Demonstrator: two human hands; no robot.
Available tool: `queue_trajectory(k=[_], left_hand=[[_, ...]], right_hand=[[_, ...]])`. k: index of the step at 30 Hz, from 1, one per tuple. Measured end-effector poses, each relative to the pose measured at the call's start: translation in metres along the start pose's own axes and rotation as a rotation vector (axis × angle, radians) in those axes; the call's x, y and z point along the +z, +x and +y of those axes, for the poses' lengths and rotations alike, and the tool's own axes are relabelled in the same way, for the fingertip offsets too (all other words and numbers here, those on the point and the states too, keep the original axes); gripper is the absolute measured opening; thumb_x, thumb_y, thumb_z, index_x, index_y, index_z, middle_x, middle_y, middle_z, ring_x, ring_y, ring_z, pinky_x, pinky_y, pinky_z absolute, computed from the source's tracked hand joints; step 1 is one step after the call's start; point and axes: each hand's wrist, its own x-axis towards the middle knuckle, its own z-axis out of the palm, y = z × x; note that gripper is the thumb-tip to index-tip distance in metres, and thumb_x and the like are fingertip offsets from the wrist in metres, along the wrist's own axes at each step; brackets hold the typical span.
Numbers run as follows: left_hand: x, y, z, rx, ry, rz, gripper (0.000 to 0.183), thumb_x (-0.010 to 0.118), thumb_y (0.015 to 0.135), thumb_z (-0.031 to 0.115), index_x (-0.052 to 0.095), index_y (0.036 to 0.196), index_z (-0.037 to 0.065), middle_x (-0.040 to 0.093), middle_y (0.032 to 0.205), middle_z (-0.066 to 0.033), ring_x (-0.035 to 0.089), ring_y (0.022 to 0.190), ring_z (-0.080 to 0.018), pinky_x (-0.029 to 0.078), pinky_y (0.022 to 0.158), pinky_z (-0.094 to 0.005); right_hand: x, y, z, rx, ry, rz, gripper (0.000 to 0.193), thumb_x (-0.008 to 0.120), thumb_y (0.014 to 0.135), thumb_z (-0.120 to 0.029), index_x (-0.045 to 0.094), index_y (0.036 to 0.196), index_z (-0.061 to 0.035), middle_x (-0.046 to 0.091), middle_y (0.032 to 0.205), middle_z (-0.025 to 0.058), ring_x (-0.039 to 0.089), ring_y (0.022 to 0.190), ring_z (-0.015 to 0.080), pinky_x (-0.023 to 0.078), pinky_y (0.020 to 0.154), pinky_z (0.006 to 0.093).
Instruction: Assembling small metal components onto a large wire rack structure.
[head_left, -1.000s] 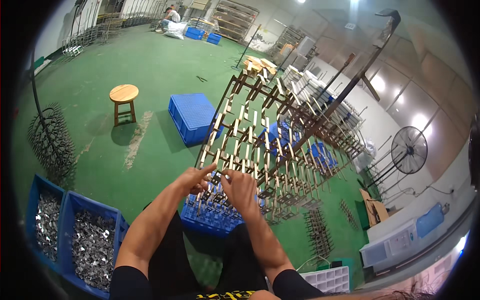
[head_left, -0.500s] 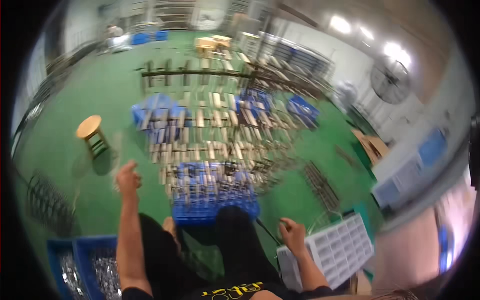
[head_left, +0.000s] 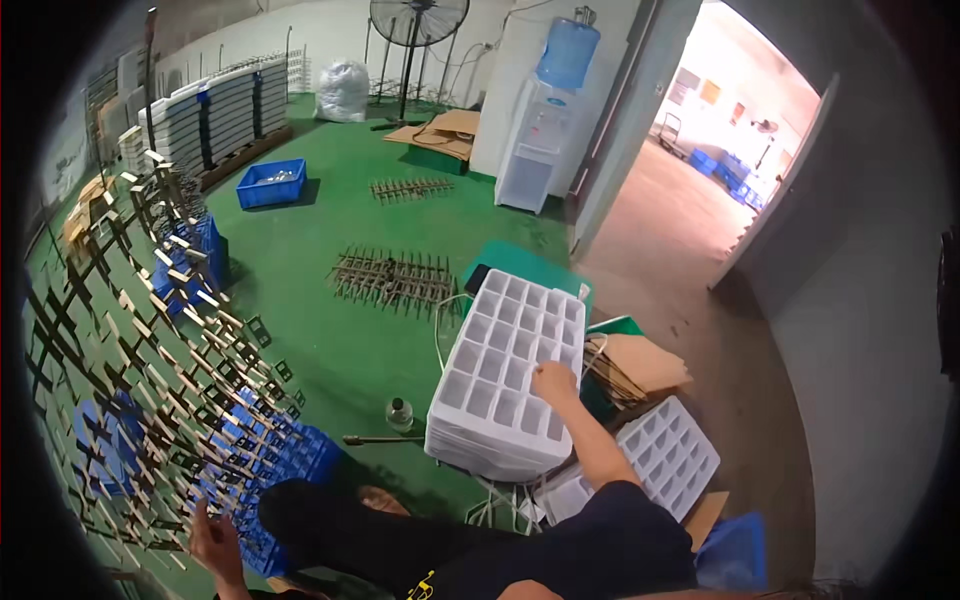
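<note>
At white compartmented tray (head_left: pixel 497 430), right hand (head_left: pixel 555 384) grip curled; beside metal rack (head_left: pixel 185 372), left hand (head_left: pixel 214 545) grip half-curled; both contents unclear.

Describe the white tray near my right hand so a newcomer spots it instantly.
From the water dispenser, look down the picture to the white stack. The pocketed tray tops it; unlike the lower tray to its right, it has your right hand over it.

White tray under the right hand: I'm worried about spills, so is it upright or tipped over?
Upright: the white tray lies with its compartments opening upward, and the right hand is over them.
</note>
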Motion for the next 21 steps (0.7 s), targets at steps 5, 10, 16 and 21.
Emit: queue_trajectory(k=[5, 10, 16, 21], left_hand=[[0.026, 0.018, 0.002, 0.018, 0.028, -0.027, 0.035, 0.06, 0.078, 0.008, 0.053, 0.111, 0.002, 0.041, 0.049, -0.0037, 0.039, 0.04, -0.0156, 0.03, 0.042, -0.0308], [0.048, 0.027, 0.005, 0.044, -0.034, -0.036, 0.038, 0.063, 0.076, 0.007, 0.052, 0.112, 0.004, 0.042, 0.05, -0.003, 0.041, 0.041, -0.0162, 0.031, 0.043, -0.0308], [0.063, 0.027, 0.005, -0.049, -0.044, -0.069, 0.04, 0.064, 0.074, 0.005, 0.053, 0.113, 0.005, 0.042, 0.051, -0.0023, 0.04, 0.042, -0.0147, 0.032, 0.043, -0.0307], [0.072, 0.029, -0.004, -0.071, -0.092, -0.101, 0.038, 0.061, 0.077, 0.004, 0.053, 0.114, 0.003, 0.042, 0.049, -0.0025, 0.037, 0.042, -0.0109, 0.031, 0.042, -0.0279]], right_hand=[[0.017, 0.049, -0.013, -0.473, 0.021, 0.193, 0.02, 0.053, 0.072, -0.007, 0.064, 0.088, -0.0119, 0.055, 0.093, 0.01, 0.056, 0.087, 0.0283, 0.048, 0.066, 0.0396], [0.038, 0.097, -0.028, -0.746, -0.221, 0.188, 0.013, 0.055, 0.07, -0.008, 0.066, 0.076, -0.013, 0.054, 0.089, 0.0034, 0.054, 0.09, 0.0235, 0.049, 0.065, 0.0363], [0.014, 0.12, -0.028, -1.072, -0.478, 0.114, 0.009, 0.056, 0.068, -0.01, 0.064, 0.064, -0.0113, 0.053, 0.085, 0.0004, 0.054, 0.086, 0.0201, 0.047, 0.064, 0.0347], [-0.076, 0.139, -0.031, -1.038, -0.56, 0.408, 0.006, 0.056, 0.065, -0.012, 0.059, 0.059, -0.0112, 0.055, 0.076, 0.0008, 0.053, 0.081, 0.0202, 0.044, 0.062, 0.0346]])
